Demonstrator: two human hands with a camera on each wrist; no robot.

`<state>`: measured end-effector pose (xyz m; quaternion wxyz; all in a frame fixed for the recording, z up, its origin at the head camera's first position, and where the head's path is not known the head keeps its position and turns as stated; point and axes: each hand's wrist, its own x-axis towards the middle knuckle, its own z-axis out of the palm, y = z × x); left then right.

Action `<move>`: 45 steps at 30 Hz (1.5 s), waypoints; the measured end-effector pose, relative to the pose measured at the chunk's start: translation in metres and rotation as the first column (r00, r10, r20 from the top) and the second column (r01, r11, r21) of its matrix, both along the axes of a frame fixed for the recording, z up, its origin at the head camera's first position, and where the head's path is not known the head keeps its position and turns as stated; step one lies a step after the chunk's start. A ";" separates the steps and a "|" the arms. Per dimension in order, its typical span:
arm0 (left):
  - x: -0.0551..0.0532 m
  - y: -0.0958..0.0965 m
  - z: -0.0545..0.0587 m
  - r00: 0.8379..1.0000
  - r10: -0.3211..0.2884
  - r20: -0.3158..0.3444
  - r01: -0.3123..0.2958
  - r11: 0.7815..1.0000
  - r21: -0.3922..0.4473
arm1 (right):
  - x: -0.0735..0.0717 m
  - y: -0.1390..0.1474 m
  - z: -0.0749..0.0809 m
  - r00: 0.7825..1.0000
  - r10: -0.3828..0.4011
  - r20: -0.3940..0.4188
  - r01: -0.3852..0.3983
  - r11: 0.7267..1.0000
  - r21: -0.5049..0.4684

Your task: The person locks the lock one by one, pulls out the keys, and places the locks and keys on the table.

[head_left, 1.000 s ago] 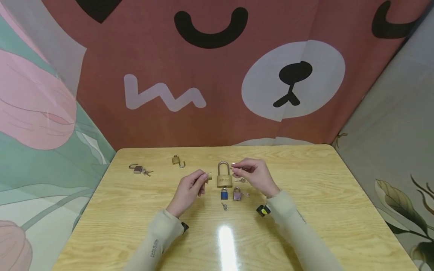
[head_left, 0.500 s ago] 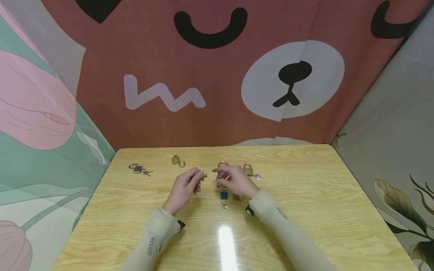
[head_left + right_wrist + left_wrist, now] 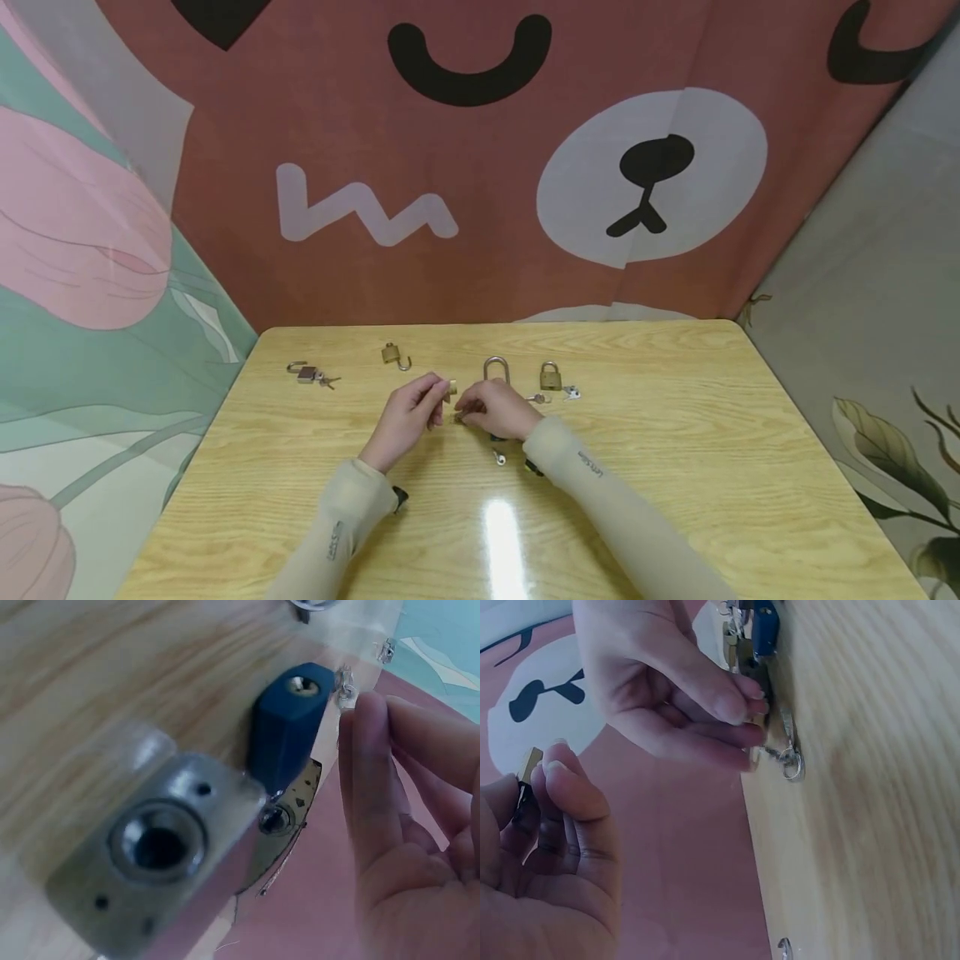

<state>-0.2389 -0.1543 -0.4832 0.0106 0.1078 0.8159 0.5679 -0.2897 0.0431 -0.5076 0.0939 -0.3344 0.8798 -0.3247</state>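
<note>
My left hand (image 3: 405,417) pinches a small brass padlock (image 3: 530,765) between thumb and fingers, above the table. Close to its right, my right hand (image 3: 497,408) has its fingertips together on a small metal piece (image 3: 459,418) that looks like a key, mostly hidden by the fingers. Behind the right hand stands a large brass padlock, its shackle (image 3: 496,363) showing above the knuckles. The right wrist view shows a blue padlock (image 3: 289,727) and a pink padlock (image 3: 187,847), keyholes towards the camera. A key on a ring (image 3: 500,457) lies in front of them.
The wooden table (image 3: 337,517) bears an open brass padlock (image 3: 391,354) at back left and a brown padlock (image 3: 307,375) with keys further left. To the right lie another brass padlock (image 3: 551,377), its keys (image 3: 572,392) and a loose key (image 3: 538,399).
My right hand has moved left and nearer, away from the brass padlock at right, to just beside the left hand. The left hand has shifted slightly left, still holding its padlock.
</note>
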 end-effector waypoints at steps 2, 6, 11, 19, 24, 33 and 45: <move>-0.002 0.000 -0.003 1.000 0.006 0.019 -0.006 1.000 -0.006 | -0.001 0.002 0.000 1.000 -0.007 -0.013 0.007 1.000 -0.008; -0.006 -0.001 -0.007 0.999 0.005 0.052 -0.005 1.000 -0.001 | -0.001 0.007 0.006 0.999 -0.050 -0.013 0.048 0.994 -0.094; -0.012 -0.002 -0.011 0.997 -0.012 0.076 0.013 1.000 -0.013 | 0.002 0.013 0.022 0.998 -0.036 -0.042 0.021 0.952 -0.304; -0.018 0.004 -0.013 0.992 -0.046 0.119 0.047 0.999 -0.005 | 0.002 0.012 0.023 0.956 -0.062 -0.288 -0.029 0.954 -0.299; -0.019 0.002 -0.016 0.994 -0.002 0.110 0.004 1.000 -0.018 | -0.002 0.011 0.019 0.956 -0.070 -0.283 0.000 0.971 -0.237; -0.017 -0.008 -0.028 0.999 0.037 0.010 -0.035 0.978 -0.204 | -0.015 0.004 0.009 0.976 -0.086 -0.201 0.085 0.996 -0.017; -0.011 -0.006 -0.036 0.997 -0.062 0.037 0.072 0.922 -0.382 | -0.025 -0.007 -0.009 0.919 0.006 -0.393 0.067 0.983 0.171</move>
